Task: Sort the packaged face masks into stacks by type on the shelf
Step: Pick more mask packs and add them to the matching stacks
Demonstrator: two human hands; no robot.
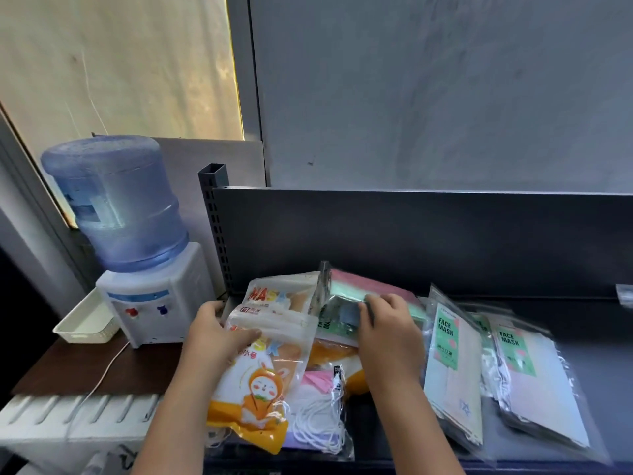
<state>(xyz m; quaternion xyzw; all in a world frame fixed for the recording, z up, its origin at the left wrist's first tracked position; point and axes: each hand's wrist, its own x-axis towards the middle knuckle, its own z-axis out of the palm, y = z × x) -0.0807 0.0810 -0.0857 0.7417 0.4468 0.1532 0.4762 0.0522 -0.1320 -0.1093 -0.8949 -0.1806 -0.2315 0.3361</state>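
1. The left hand (219,332) grips a white and orange plastic mask pack with a bunny picture (255,382) at the left end of the dark grey metal shelf (603,347). The thumb lies across the top of the pack. The other fingers are under it, so I cannot see them.
2. The right hand (387,325) holds a clear plastic pack of pink and green masks (359,289) near the back wall of the shelf. Its fingers curl over the edge and pinch the pack, which is tilted. I think it is being picked out to go with its own kind.
3. A second orange and white pack marked MASK (274,296) lies in the back left corner, just behind the bunny pack. The two look alike, so this may be their stack.
4. Two clear packs with green FACE MASK labels (452,365) lie to the right and reach the front edge. They look sorted already.
5. A clear pack with white ear loops and a pink mask (318,406) lies at the front edge, partly under other packs.
6. The pile under the right hand is mixed up and blurry. A small shiny thing at the far right (625,296) is cut off.
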